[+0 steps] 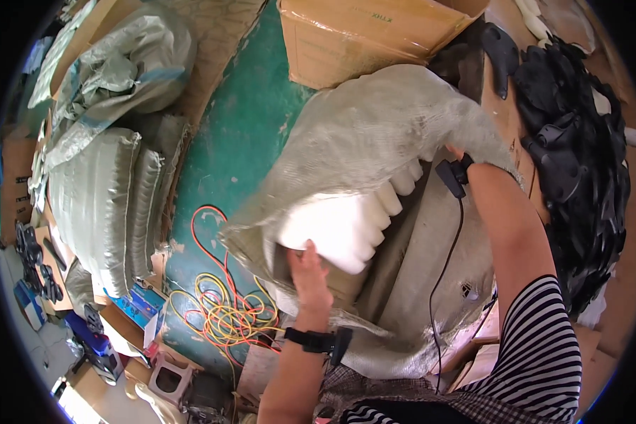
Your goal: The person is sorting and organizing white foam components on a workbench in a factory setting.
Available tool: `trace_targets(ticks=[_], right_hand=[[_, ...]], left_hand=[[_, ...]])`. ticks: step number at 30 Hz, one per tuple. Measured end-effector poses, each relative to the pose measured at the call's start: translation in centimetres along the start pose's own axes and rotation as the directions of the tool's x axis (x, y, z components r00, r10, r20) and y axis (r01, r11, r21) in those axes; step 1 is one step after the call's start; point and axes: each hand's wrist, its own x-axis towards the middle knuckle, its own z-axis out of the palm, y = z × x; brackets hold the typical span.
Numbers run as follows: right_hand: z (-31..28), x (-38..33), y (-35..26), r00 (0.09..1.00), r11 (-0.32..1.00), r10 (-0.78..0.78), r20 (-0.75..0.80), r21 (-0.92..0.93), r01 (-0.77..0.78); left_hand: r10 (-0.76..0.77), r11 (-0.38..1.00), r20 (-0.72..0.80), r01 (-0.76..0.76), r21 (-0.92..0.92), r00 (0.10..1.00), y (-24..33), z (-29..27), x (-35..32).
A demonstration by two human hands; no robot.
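Observation:
A large grey-green woven sack (374,127) lies with its mouth agape in front of me. Inside it sits a stack of white pieces with rounded ends (339,226); I cannot make out their exact kind. My left hand (308,277) is at the near left of the sack's mouth, fingers apart, its tips against the lower edge of the white stack. My right hand (456,152) reaches under the sack's upper flap at the right; its fingers are mostly hidden by the cloth. Both wrists carry dark straps with small black devices, and a black cable hangs from the right one.
An open cardboard box (360,46) stands beyond the sack. Black shoe-sole-like pieces (572,169) are heaped at the right. Filled woven sacks (95,205) are stacked at the left. Tangled yellow and orange cable (226,307) lies on the green floor (240,141).

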Motion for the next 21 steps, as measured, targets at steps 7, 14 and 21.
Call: trace_targets(ticks=[7,14,21], right_hand=[[-1.4,-0.8,0.8,0.999,0.979,0.025,0.023,0.201,-0.029],[-5.4,-7.4,-2.3,0.996,0.946,0.088,0.018,0.313,-0.089],[-0.8,-16.6,-9.4,0.990,0.854,0.128,0.064,0.501,-0.143]], left_hand=[[0.112,0.984,0.028,-0.107,-0.140,0.993,3.0,-1.8,2.8],[0.072,0.920,0.079,-0.035,-0.391,0.994,-1.3,-1.8,3.5],[0.344,0.938,0.138,-0.333,-0.095,0.929,-1.9,-2.6,3.7]])
